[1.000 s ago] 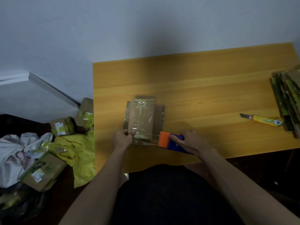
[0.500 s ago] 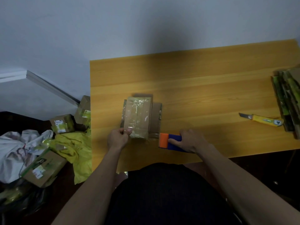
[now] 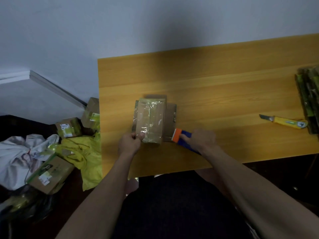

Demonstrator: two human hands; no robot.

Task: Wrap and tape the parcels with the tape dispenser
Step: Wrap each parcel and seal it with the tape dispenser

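Since 1 second ago: parcel (image 3: 149, 121) turned so that its long side runs away from the person; tape dispenser (image 3: 183, 138) drawn clear of the parcel's near edge to the right.

Item 1, parcel: brown cardboard, wrapped in glossy clear tape, lying on the wooden table (image 3: 224, 80) near its left front part, with loose cardboard flaps showing beneath it at the back and right.

Item 2, left hand (image 3: 129, 144): pinches the parcel's near left corner, thumb on top, fingers curled at the edge.

Item 3, tape dispenser: blue body with orange head, resting on the table just right of the parcel, its orange end beside the right flap.

Item 4, right hand (image 3: 201, 139): fingers wrapped round the dispenser's blue handle.

Item 5, yellow utility knife (image 3: 286, 120): flat on the table, well to the right, blade pointing left.

Item 6, stack of flattened cartons (image 3: 309, 102): at the table's right edge, touching the knife's end.

Item 7, floor to the left: several taped boxes (image 3: 69, 127), yellow plastic sheet (image 3: 82, 154), white cloth (image 3: 15, 152).
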